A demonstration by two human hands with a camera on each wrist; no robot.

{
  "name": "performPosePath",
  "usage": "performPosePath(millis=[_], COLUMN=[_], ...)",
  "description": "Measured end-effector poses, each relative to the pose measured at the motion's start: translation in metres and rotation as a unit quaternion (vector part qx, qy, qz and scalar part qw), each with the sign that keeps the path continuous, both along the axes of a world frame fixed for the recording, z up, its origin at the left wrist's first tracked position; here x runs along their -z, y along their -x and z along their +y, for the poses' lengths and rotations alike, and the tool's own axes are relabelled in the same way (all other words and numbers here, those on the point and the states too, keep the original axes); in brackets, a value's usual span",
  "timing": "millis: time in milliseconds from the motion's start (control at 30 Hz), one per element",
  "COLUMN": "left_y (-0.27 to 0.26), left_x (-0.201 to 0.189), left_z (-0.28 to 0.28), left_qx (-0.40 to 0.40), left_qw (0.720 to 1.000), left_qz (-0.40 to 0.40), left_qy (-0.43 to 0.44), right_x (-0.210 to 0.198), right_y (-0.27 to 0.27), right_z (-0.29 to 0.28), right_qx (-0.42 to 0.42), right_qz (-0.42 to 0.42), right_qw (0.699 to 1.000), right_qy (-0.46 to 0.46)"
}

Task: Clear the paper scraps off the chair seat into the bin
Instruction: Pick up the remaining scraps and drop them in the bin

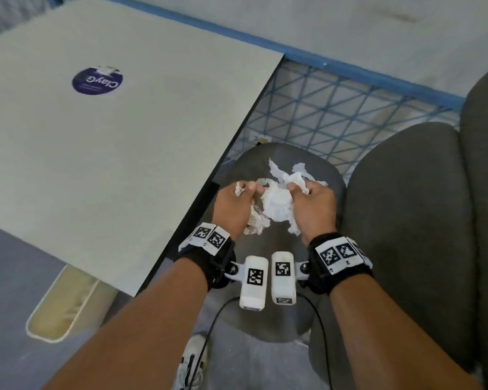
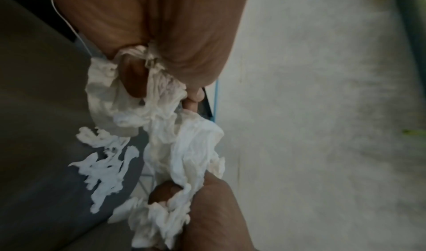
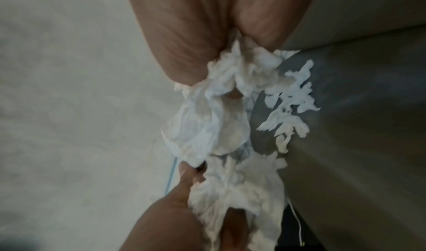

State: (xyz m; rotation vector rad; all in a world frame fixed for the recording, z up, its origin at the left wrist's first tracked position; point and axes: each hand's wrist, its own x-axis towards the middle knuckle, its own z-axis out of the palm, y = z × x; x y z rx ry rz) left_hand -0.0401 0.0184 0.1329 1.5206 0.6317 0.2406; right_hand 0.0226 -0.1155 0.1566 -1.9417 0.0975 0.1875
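Crumpled soft white paper scraps (image 1: pixel 276 202): my left hand (image 1: pixel 233 205) and right hand (image 1: pixel 313 205) fingers clamp them; beyond, matte grey counter (image 1: pixel 124 164) sticker (image 1: pixel 97 80) reads "ClayG".

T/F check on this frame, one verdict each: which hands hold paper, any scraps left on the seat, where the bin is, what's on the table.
1. Both hands grip crumpled white paper. True: left hand, right hand, white paper wad.
2. The round grey chair seat is cleared. False: torn white scraps lie beyond the fingers.
3. The beige bin sits under the grey table's near edge, to the left. True.
4. The table holds a red mug. False: only a round purple sticker shows.
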Motion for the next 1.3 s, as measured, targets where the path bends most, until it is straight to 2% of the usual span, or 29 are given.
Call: performPosePath(millis=[100,200,367,500,633,700,800,1000,1200,1233,1300], left_y=[0.035,0.078,0.164,0.237,0.31,0.345,0.391,0.449,0.464,0.464,0.462], left_x=[-0.039,-0.069,-0.114,-0.123,-0.106,-0.087,-0.052,0.035,0.137,0.157,0.188], left_z=[0.015,0.038,0.079,0.133,0.187,0.212,0.25,0.326,0.384,0.391,0.402], left_qx=[-0.042,-0.108,-0.178,-0.252,-0.329,-0.362,-0.386,-0.386,-0.334,-0.327,-0.305], left_qw=[0.999,0.993,0.98,0.964,0.943,0.929,0.908,0.891,0.904,0.903,0.912], left_qz=[-0.012,-0.04,-0.065,-0.071,-0.046,-0.053,-0.072,-0.024,0.095,0.123,0.169], left_qy=[-0.012,0.012,0.056,0.039,0.031,0.054,0.149,0.239,0.25,0.25,0.215], right_x=[-0.039,-0.081,-0.13,-0.144,-0.131,-0.118,-0.086,0.013,0.161,0.192,0.218], right_y=[0.029,0.069,0.137,0.191,0.244,0.274,0.314,0.354,0.34,0.336,0.339], right_z=[0.03,0.063,0.124,0.178,0.239,0.271,0.318,0.412,0.48,0.488,0.501], right_qx=[-0.037,-0.078,-0.244,-0.341,-0.396,-0.412,-0.438,-0.473,-0.495,-0.493,-0.476], right_qz=[-0.03,-0.012,0.038,0.077,0.097,0.105,0.134,0.201,0.308,0.307,0.29], right_qw=[0.997,0.994,0.96,0.93,0.907,0.9,0.887,0.857,0.799,0.796,0.798], right_qy=[-0.061,-0.078,-0.133,-0.116,-0.106,-0.093,-0.064,0.033,0.146,0.169,0.229])
